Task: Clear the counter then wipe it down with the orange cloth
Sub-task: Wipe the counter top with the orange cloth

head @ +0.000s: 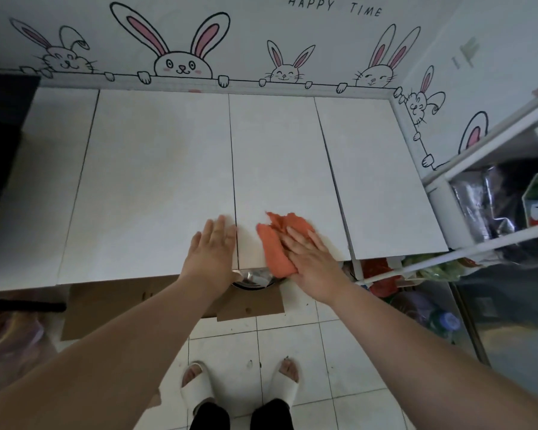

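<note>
The white tiled counter [168,169] stretches across the view with nothing standing on it. A crumpled orange cloth [277,243] lies at the counter's front edge, right of the middle. My right hand [311,259] presses flat on the cloth's right side, fingers stretched over it. Just left of the cloth, my left hand [213,252] rests flat on the bare counter with fingers together, holding nothing. The two hands are a short gap apart.
A white shelf rack [448,212] with bags and packets stands at the counter's right end. A dark appliance [0,144] sits at the far left. Under the counter edge are a metal bowl [255,279] and a cardboard sheet [121,302]. The back wall carries rabbit drawings.
</note>
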The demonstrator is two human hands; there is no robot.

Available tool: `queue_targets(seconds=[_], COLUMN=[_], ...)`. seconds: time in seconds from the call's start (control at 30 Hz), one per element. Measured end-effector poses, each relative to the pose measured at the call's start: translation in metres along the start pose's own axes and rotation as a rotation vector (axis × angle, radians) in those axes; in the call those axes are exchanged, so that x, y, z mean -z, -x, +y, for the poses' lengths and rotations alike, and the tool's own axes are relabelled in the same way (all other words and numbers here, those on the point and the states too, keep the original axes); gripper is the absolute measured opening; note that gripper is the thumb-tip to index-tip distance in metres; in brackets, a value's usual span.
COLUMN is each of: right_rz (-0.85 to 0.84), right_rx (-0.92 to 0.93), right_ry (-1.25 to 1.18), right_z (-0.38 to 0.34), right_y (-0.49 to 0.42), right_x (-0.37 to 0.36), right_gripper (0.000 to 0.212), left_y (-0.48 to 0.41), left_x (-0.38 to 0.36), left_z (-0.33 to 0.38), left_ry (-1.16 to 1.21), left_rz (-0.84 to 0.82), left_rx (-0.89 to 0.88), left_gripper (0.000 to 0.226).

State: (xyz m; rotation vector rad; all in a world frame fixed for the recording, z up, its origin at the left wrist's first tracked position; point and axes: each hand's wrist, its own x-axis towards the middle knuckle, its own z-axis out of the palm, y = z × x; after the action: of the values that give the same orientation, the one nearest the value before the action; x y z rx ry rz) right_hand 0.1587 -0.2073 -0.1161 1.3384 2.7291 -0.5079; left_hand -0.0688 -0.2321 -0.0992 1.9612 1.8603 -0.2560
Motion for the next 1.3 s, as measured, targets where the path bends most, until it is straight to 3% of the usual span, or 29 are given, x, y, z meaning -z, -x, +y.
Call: queue_targets(seconds=[0.13,0.27,0.33,0.6,0.67,0.73,0.83,1.0,1.3], right_rz=[0.099,0.058,0.052,0.438,0.295,0.120,0.039,0.183,0.280], right_rx=[-0.324,-0.163,-0.157,-0.426,-0.462,-0.437,-0.361,-0.329,-0.285], right_ry=[-0.111,-0.113,-0.083,-0.392,-0.245,-0.114,-0.005,-0.051,-0.173], right_z=[-0.001,-0.005,0.016,0.083,0.093,0.098,0.108,0.109,0.096], right_y=[0.009,0.006,0.015,0.050,0.052,0.060,0.075,0.067,0.062], right_x=[-0.003,0.000,0.008,0.030,0.027,0.018,0.009,0.008,0.003], right_gripper=[0.072,0.075,0.066,0.053,0.059,0.080,0.103,0.081,0.067], left_y=[-0.009,-0.017,-0.020,-0.032,-0.035,-0.040,-0.046,-0.049,-0.048], left_x=[0.000,-0.003,-0.004,-0.010,-0.013,-0.016,-0.018,-0.021,-0.022], left_z=[0.024,0.053,0.064,0.102,0.113,0.123,0.135,0.145,0.160], left_ry=[-0.041,-0.050,-0.038,-0.026,-0.044,-0.056,-0.061,-0.061,-0.068], left_rz=[-0.004,-0.027,-0.035,-0.062,-0.067,-0.066,-0.063,-0.070,-0.024], left_rx=[-0.070,-0.132,-0.153,-0.183,-0.199,-0.213,-0.207,-0.157,-0.100], left_gripper=[0.095,0.091,0.088,0.088,0.090,0.091,0.089,0.084,0.077])
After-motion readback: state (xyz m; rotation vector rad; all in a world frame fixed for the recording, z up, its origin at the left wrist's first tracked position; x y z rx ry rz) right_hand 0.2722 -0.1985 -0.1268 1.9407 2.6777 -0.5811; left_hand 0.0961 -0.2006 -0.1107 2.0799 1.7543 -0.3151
